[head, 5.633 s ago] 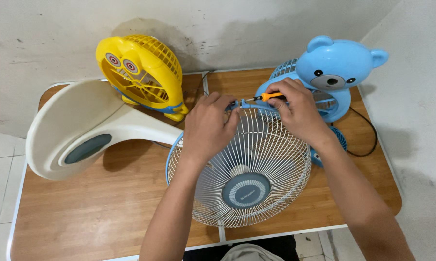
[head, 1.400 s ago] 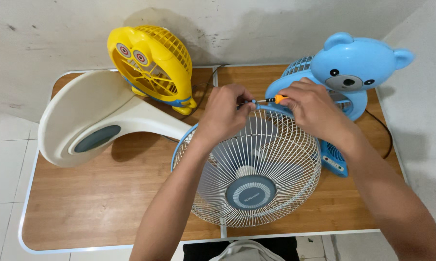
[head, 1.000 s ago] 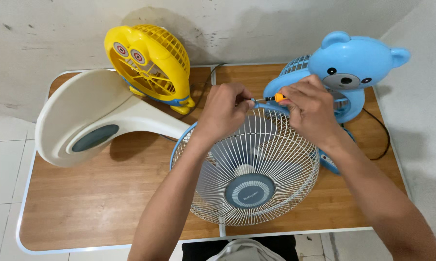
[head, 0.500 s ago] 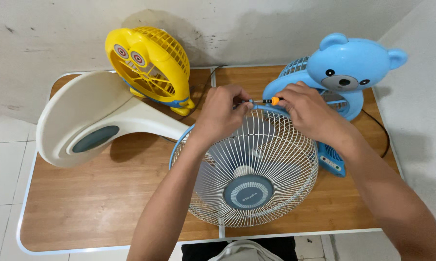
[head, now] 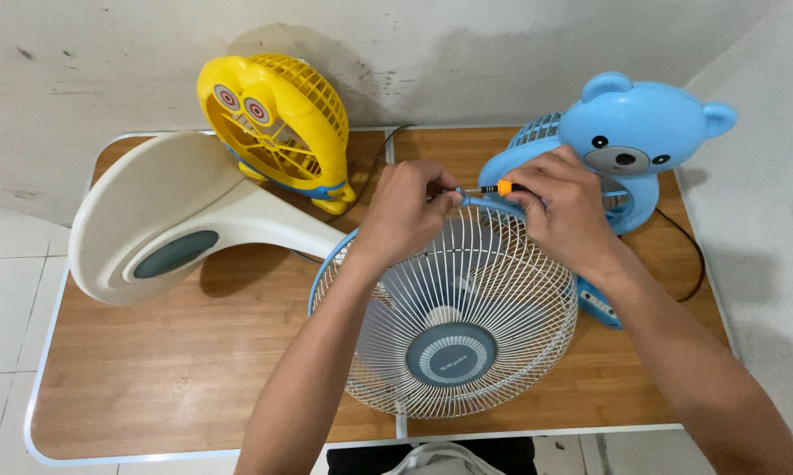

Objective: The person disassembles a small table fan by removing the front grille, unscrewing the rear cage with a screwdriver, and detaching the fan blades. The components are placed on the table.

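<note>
A white wire fan grille (head: 445,308) with a blue rim and a grey-blue centre disc lies face up on the wooden table (head: 168,369). My left hand (head: 405,211) pinches the grille's far rim at a small blue clip. My right hand (head: 559,207) holds a small screwdriver with an orange handle (head: 500,187); its metal tip points left at the clip, just by my left fingertips. The fan's cream stand and base (head: 168,224) stretch off to the left.
A yellow cartoon-faced fan (head: 269,123) stands at the back, left of centre. A blue bear-shaped fan (head: 629,136) stands at the back right, right behind my right hand. A black cable (head: 691,251) curls near the table's right edge. Walls close in behind and on the right.
Both hands have stayed at the grille's far rim. The screwdriver has kept its tip at the clip, with only small shifts of my right hand's grip and of the camera.
</note>
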